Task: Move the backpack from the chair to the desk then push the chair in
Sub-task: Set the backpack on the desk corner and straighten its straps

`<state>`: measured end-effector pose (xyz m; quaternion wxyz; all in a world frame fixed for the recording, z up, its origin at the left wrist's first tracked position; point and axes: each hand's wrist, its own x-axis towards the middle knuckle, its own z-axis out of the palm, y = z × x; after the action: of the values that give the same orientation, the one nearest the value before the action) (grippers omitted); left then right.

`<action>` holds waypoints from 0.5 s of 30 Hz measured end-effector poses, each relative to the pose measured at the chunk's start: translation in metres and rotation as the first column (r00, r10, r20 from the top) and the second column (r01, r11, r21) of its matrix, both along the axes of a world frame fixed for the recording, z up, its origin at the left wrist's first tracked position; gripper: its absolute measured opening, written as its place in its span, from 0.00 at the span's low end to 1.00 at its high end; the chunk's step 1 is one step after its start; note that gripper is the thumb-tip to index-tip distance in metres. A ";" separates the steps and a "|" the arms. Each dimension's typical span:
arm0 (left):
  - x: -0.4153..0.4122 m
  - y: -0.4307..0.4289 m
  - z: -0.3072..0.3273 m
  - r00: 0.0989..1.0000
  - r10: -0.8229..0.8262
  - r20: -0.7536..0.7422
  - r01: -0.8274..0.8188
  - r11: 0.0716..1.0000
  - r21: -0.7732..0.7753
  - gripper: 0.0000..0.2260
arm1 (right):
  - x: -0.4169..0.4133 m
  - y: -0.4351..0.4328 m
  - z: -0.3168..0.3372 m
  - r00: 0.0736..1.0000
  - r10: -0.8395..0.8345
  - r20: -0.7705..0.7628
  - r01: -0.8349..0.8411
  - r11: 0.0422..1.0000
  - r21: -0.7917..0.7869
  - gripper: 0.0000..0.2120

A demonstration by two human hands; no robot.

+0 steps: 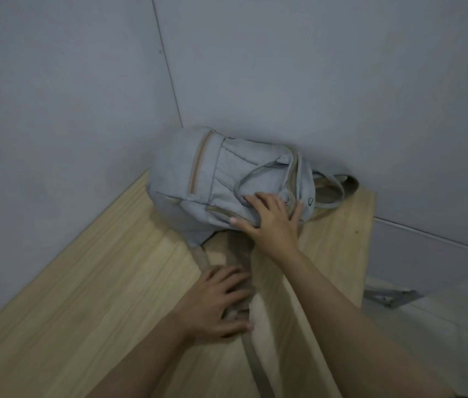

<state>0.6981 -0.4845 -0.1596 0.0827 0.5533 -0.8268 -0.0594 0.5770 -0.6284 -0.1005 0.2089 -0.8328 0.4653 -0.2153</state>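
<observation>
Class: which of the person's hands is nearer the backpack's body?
Right. The right hand rests on the backpack itself; the left hand lies flat on its strap, nearer the person.

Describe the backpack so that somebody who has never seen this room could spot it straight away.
Look to the far corner of the light wooden desk, where two grey walls meet. The backpack lies there on its side, with the right hand resting on it. It is pale grey fabric with tan zips and tan straps trailing toward the left hand, and it is the only object on the desk.
</observation>
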 end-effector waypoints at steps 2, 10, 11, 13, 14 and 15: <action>0.006 -0.001 -0.001 0.998 -0.052 0.044 0.047 0.992 0.115 0.29 | -0.005 0.001 -0.007 0.995 0.025 -0.097 -0.032 0.996 -0.078 0.41; 0.091 -0.029 0.015 0.877 0.044 0.479 -0.049 0.999 -0.002 0.19 | -0.013 -0.011 -0.012 1.000 -0.013 0.014 0.016 0.984 -0.175 0.12; 0.100 -0.032 0.017 0.838 0.047 0.544 -0.032 0.999 -0.037 0.16 | -0.014 -0.012 -0.011 1.000 -0.008 0.029 0.013 0.986 -0.167 0.12; 0.111 -0.035 0.023 0.767 0.052 0.639 0.006 0.996 -0.088 0.19 | -0.012 -0.011 -0.009 0.998 -0.014 0.058 0.024 0.984 -0.178 0.12; 0.115 -0.034 0.024 0.745 0.069 0.663 0.013 0.993 -0.118 0.21 | -0.012 -0.010 -0.009 0.997 -0.021 0.072 0.034 0.983 -0.180 0.13; 0.116 -0.031 0.022 0.730 0.101 0.676 0.014 0.987 -0.162 0.23 | -0.010 -0.008 -0.009 0.996 -0.029 0.083 0.043 0.984 -0.173 0.12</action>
<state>0.8146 -0.5155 -0.1372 -0.1816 0.5473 -0.7884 0.2144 0.5667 -0.6364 -0.1099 0.1498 -0.8299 0.4510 -0.2922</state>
